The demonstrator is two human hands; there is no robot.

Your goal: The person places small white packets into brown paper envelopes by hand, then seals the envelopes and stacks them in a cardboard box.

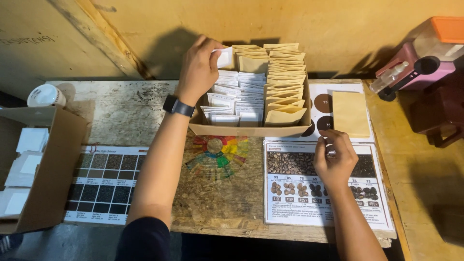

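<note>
While the left hand (199, 67) pinches a white packet (224, 57) at the box's (249, 129) 11 o'clock corner, mid-filing, the right hand (333, 159), curled around something small at 4 o'clock, must next steady the box.

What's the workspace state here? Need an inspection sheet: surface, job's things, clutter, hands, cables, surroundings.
Surface: worn wooden table, stained and scuffed.
Job's things: shallow cardboard tray filled with rows of white packets and tan envelopes; one loose tan envelope lies to its right.
Clutter: bean colour chart, dark sample grid sheet, colour wheel disc, open cardboard box holding white packets at the left edge, white cup.
Hands: left hand pinches a white packet at the tray's back; right hand rests on the bean chart, closed on a small item, unclear what.
Cables: nothing seen.
Surroundings: yellow wall; pink and orange appliance at right.
</note>
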